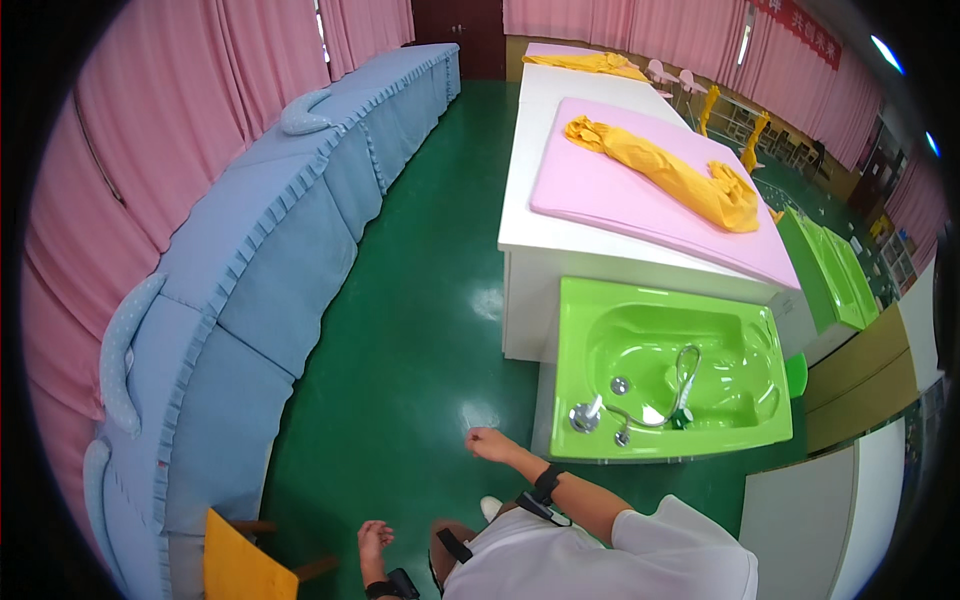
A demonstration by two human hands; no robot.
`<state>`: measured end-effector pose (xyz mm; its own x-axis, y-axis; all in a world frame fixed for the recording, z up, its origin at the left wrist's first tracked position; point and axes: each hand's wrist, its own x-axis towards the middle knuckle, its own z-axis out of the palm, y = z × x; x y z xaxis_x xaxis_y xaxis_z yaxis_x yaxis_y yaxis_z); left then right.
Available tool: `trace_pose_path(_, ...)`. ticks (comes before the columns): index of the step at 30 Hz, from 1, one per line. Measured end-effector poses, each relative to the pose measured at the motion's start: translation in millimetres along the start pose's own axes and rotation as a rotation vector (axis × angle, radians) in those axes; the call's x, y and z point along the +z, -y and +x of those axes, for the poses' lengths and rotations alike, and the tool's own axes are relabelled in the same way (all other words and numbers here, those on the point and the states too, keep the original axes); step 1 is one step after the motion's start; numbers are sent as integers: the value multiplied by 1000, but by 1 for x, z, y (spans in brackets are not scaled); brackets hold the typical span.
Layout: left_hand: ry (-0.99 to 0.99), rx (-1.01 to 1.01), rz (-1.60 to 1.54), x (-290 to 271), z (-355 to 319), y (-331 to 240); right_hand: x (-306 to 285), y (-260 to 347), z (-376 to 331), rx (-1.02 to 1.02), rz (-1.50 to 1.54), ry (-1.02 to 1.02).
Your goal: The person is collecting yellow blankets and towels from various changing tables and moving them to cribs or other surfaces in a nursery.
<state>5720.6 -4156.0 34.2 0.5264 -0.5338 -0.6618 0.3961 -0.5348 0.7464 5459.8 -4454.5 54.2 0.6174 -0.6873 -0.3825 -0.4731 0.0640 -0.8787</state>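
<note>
Green tub (600, 300) stands just beside my right hand (487, 442), which is clenched and holds nothing. My left hand (374, 540) hangs loose and released above the green floor (420, 330) (near a yellow chair (240, 565)).

Tub (668, 372) right of right hand (487, 441)

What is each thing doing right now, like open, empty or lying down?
Left hand: empty, fingers loosely curled.
Right hand: empty, closed in a loose fist, near the tub.
Green tub: no water showing inside.
Shower hose: lying coiled inside the tub.
Yellow cloth: crumpled, lying on the pink mat.
Pink mat: lying flat on the white table.
Pink curtains: drawn shut.
</note>
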Motion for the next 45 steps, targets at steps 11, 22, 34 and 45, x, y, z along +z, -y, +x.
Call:
trace_pose_path(11,183,-220,177,-49,256,-137,-31,74,230,165,71,-200)
trace_pose_path(22,551,-55,504,123,549,-434,-154,98,421,162,176,-706)
trace_pose_path(34,700,-83,694,362,748,-623,-396,147,626,330,85,-905)
trace_pose_path(45,831,-144,853,581,957,-773,-663,153,707,509,-43,-1563)
